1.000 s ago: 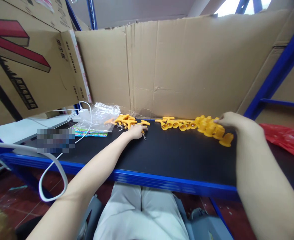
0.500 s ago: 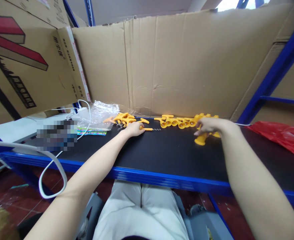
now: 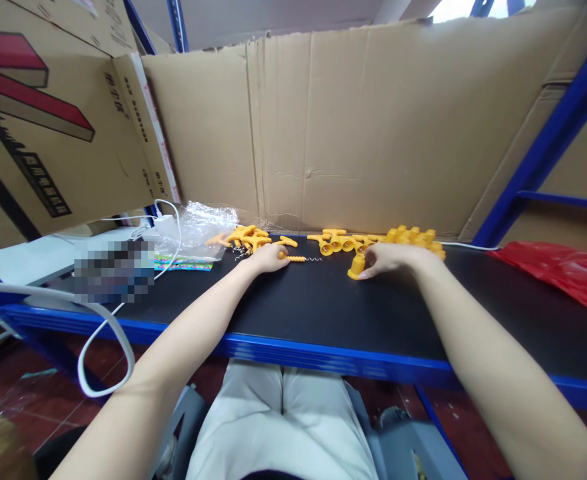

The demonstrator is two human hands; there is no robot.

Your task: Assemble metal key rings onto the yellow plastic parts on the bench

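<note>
My left hand is closed on the handle end of a corkscrew. The corkscrew's yellow threaded shaft points right, with a thin metal spiral at its end. My right hand grips a yellow bell-shaped cap, its wide rim downward just over or on the black surface; whether it touches cannot be told. Behind my left hand lies a pile of yellow T-handled corkscrews. Assembled pieces with T-handles and bell caps lie in a row at the back. More yellow caps stand grouped behind my right hand.
The black tabletop has a blue metal front edge. Clear plastic bags and a white cable lie at the left. A red plastic bag is at the right. A cardboard wall stands behind.
My right hand has moved left from the group of caps, bringing one bell-shaped cap with it toward the corkscrew. My left hand has stayed in place.
</note>
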